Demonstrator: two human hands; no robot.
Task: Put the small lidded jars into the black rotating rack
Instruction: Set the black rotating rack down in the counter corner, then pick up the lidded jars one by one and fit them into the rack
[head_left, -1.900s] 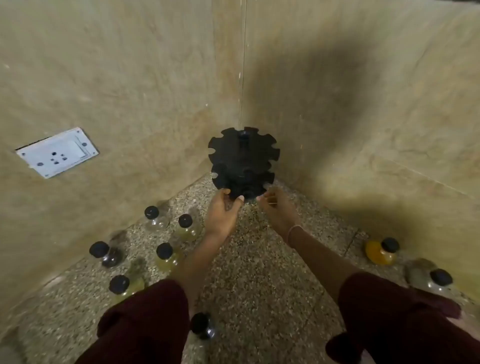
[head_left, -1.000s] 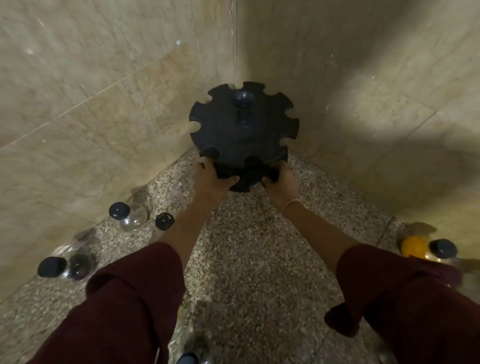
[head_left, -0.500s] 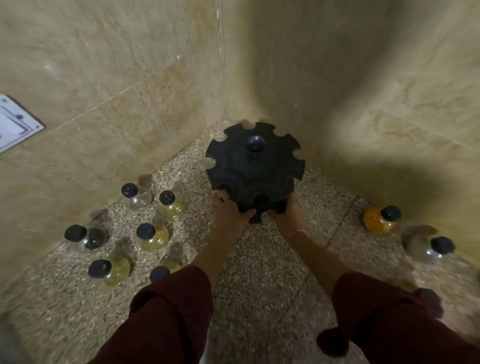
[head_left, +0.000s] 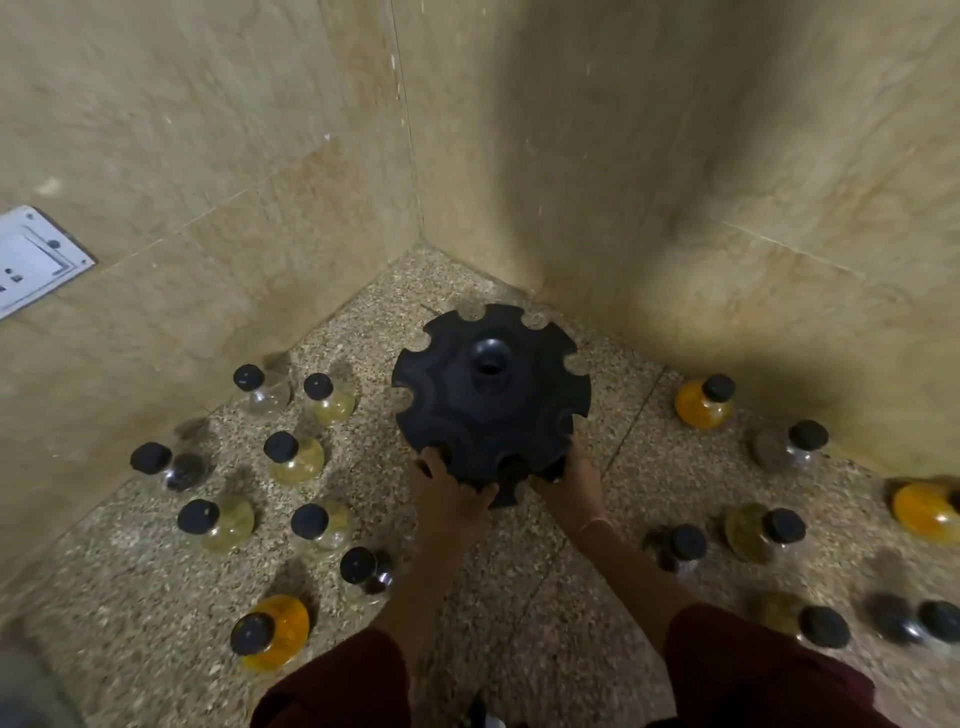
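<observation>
The black rotating rack (head_left: 491, 402) stands on the speckled floor near the wall corner, its notched top disc empty. My left hand (head_left: 448, 493) grips its lower near-left edge and my right hand (head_left: 571, 486) grips the lower near-right edge. Several small glass jars with black lids stand on the floor to the left, among them a pale yellow jar (head_left: 293, 457) and an orange-filled jar (head_left: 270, 631). More jars stand to the right, such as an orange jar (head_left: 704, 402) by the wall and a dark jar (head_left: 678, 548).
Beige marble walls meet in a corner just behind the rack. A white power socket plate (head_left: 31, 260) sits on the left wall. My maroon sleeves (head_left: 343, 686) fill the bottom of the view. Jars ring the rack on both sides.
The rack has come down from in front of the wall to the floor and away from the corner, both hands still on its lower edge. The view has tilted down, showing more jars.
</observation>
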